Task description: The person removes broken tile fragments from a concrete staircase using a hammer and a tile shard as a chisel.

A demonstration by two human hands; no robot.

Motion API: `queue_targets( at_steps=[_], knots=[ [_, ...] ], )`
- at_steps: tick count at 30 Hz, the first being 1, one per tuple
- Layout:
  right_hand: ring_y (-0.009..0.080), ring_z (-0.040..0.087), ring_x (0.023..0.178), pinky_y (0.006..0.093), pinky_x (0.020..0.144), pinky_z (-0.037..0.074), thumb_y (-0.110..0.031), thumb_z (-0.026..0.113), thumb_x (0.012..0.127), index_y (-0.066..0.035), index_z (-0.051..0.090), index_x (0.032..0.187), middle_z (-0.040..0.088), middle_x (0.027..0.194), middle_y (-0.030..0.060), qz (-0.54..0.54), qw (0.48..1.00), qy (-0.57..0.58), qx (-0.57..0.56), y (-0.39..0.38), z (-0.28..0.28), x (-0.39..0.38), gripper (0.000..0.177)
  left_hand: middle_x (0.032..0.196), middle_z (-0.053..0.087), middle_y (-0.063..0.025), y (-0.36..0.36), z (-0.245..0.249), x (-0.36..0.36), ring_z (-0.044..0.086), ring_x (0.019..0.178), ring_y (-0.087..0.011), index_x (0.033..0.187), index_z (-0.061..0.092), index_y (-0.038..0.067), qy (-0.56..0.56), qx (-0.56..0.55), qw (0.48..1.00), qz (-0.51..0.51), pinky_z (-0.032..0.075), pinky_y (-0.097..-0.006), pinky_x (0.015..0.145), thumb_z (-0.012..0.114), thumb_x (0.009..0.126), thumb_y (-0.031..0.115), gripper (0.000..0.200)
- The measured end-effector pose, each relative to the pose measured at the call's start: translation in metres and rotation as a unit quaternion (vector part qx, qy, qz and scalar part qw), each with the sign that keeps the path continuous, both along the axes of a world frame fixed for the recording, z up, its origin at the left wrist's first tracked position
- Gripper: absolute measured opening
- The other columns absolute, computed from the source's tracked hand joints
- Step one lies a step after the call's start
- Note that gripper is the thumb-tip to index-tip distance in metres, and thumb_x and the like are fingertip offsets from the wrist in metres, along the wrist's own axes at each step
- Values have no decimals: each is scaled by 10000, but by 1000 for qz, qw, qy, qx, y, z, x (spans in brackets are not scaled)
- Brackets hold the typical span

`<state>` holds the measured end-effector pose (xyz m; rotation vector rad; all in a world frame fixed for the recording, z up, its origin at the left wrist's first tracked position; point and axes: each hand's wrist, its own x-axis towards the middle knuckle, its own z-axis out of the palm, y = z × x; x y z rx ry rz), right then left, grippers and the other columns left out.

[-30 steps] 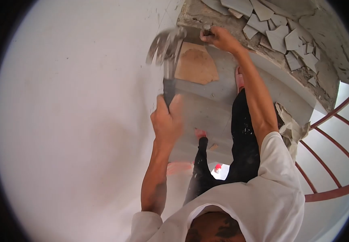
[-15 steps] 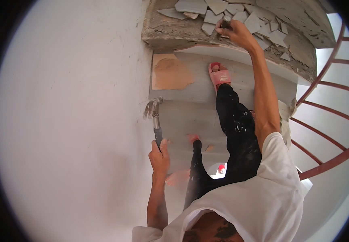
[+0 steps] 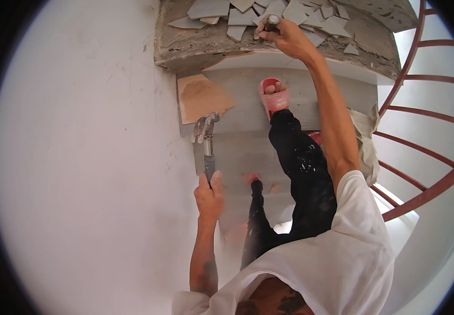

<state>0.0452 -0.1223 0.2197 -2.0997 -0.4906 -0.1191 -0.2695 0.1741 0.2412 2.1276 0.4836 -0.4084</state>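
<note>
My left hand [image 3: 209,199] is wrapped round the dark handle of a claw hammer [image 3: 209,142], its metal head pointing up beside the white wall. Farther up, my right hand [image 3: 289,39] grips a short chisel-like tool [image 3: 272,21] with a round, pale top end. That tool stands over the rough upper step [image 3: 185,44], among broken grey tile pieces [image 3: 243,17]. Its lower tip is hard to make out. The hammer head is well apart from the tool.
An orange-brown broken tile [image 3: 201,97] lies on the grey step [image 3: 248,86] below. My foot in a pink sandal [image 3: 276,97] is on that step. A red-brown railing [image 3: 431,194] curves along the right, beside a crumpled pale sack [image 3: 363,139]. The white wall [image 3: 90,147] fills the left.
The view has shifted, so the steps and railing sit farther left. My left hand and the hammer have moved slightly relative to the wall. Both hands keep their holds.
</note>
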Motion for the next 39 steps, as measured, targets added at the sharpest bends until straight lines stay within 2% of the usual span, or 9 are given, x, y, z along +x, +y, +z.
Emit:
queue_targets(
  at_steps=[3, 9, 12, 21, 24, 30, 33, 36, 39],
  knots=[
    [133, 558, 804, 292, 746, 462, -73, 626, 891, -39, 606, 962, 622, 853, 17, -64, 988, 125, -69, -9, 11, -9, 81, 607, 592, -130, -1, 1, 0, 597, 536, -252, 882, 506, 0, 4, 11, 1000, -16, 461, -375, 539, 517, 984, 375, 388],
    [125, 566, 797, 279, 736, 464, -63, 620, 887, -39, 597, 937, 629, 865, 18, -88, 993, 80, -27, -38, -20, -10, 60, 603, 585, -130, -13, 10, 5, 582, 525, -244, 882, 501, -3, 23, 20, 999, -28, 460, -368, 543, 502, 989, 390, 407],
    [144, 557, 707, 306, 659, 455, -78, 651, 819, -51, 619, 899, 628, 767, 45, -68, 992, 67, 85, -44, -26, -15, 91, 594, 564, -138, -19, 14, 16, 545, 502, -254, 882, 500, 0, 8, 9, 997, -70, 446, -378, 529, 509, 988, 375, 390],
    [118, 538, 758, 273, 718, 444, -5, 620, 860, -39, 579, 896, 601, 797, 7, -51, 988, 101, 102, -59, -31, -19, 64, 576, 508, -156, -53, 65, 89, 499, 486, -275, 875, 489, 1, -126, 26, 974, -187, 413, -384, 496, 559, 966, 306, 325],
    [126, 532, 748, 284, 702, 438, -19, 623, 853, -33, 576, 900, 601, 776, 21, -68, 995, 70, 33, -56, -6, -22, 68, 560, 448, -20, -68, 81, 103, 405, 517, -102, 814, 482, 35, -166, 3, 968, -187, 361, -290, 482, 516, 989, 345, 358],
    [166, 556, 747, 311, 703, 449, -39, 628, 852, -32, 588, 933, 625, 792, 63, -66, 994, 91, 11, -56, -19, -20, 91, 562, 455, 15, -86, 98, 126, 412, 498, -75, 813, 494, 46, -174, -4, 964, -201, 349, -264, 463, 523, 986, 340, 342],
    [224, 563, 735, 334, 705, 453, -64, 638, 857, -28, 598, 964, 643, 814, 109, -69, 997, 24, -19, -52, -34, -21, 120, 566, 460, 4, -97, 117, 143, 427, 492, -76, 795, 499, 43, -188, -26, 969, -160, 354, -250, 458, 515, 987, 333, 349],
    [271, 568, 744, 357, 715, 455, -91, 654, 856, -21, 603, 983, 649, 825, 144, -67, 996, 50, 2, -49, -28, -26, 154, 613, 521, -33, -108, 144, 154, 501, 550, -109, 914, 539, 9, -313, -133, 932, -127, 410, -287, 488, 579, 957, 308, 304],
    [281, 574, 746, 370, 710, 453, -118, 667, 858, -15, 602, 975, 650, 820, 154, -65, 996, 63, -5, -50, -23, -31, 169, 585, 481, -23, -129, 145, 171, 447, 493, -93, 848, 518, 8, -515, -166, 828, -148, 353, -234, 450, 475, 999, 334, 362]
  ],
)
